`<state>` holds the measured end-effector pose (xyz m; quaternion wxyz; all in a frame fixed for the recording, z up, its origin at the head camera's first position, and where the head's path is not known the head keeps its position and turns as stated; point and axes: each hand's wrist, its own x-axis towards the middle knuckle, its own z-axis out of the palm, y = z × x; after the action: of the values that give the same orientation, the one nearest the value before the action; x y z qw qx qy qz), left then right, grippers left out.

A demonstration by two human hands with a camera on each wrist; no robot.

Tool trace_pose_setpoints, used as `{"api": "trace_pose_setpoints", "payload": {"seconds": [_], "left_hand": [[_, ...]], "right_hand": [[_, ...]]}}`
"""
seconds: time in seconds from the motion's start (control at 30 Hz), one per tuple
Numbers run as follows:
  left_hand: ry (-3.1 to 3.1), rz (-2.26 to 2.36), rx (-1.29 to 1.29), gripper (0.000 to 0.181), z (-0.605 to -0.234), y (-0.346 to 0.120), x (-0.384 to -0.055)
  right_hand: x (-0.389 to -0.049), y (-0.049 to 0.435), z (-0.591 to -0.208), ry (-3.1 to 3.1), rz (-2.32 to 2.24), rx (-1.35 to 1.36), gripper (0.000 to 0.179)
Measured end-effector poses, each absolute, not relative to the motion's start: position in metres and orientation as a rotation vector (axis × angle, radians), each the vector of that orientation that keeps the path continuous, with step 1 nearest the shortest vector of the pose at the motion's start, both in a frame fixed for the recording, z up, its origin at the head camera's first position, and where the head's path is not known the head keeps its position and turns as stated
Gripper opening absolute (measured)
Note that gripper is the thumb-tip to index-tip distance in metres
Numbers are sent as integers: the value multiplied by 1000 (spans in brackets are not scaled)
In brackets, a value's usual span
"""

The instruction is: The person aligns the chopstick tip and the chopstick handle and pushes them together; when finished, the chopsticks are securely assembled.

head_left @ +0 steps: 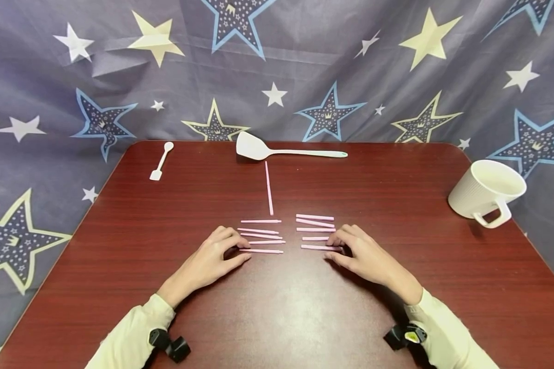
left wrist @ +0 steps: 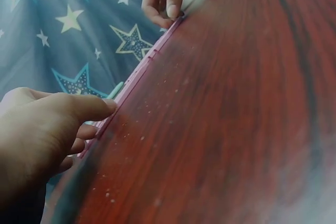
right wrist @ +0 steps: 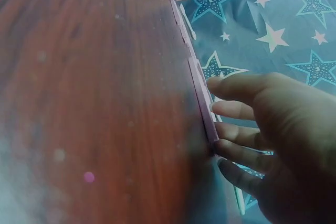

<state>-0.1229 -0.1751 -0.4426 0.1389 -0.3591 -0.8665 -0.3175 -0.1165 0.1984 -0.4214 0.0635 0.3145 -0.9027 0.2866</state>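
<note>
Two groups of thin pink straw-like sticks lie on the table in the head view. My left hand (head_left: 214, 256) rests at the outer ends of the left group (head_left: 260, 236), its thumb and fingers on either side of the nearest stick. At the right group (head_left: 315, 229), my right hand (head_left: 362, 253) touches the outer ends with relaxed, spread fingers. Both groups lie roughly crosswise, with a gap between them. A single pink stick (head_left: 269, 189) points away from me beyond the left group. The right wrist view shows the right fingers (right wrist: 236, 109) beside the sticks (right wrist: 203, 100).
A white spatula (head_left: 254, 147) lies along the table's far edge. Further left is a small white double-ended spoon (head_left: 162, 161). A white ribbed mug (head_left: 485, 192) stands at the right edge. Behind the table (head_left: 378, 184) hangs a star-patterned curtain (head_left: 295, 66).
</note>
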Motion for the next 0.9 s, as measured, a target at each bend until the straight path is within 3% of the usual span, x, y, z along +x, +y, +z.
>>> {"api": "trace_pose_setpoints", "payload": {"seconds": [0.9], "left_hand": [[-2467,-913,-1046,16,-449,-175,-126]], "right_hand": [[-118,188,-429,-2642,801,1017,16]]}}
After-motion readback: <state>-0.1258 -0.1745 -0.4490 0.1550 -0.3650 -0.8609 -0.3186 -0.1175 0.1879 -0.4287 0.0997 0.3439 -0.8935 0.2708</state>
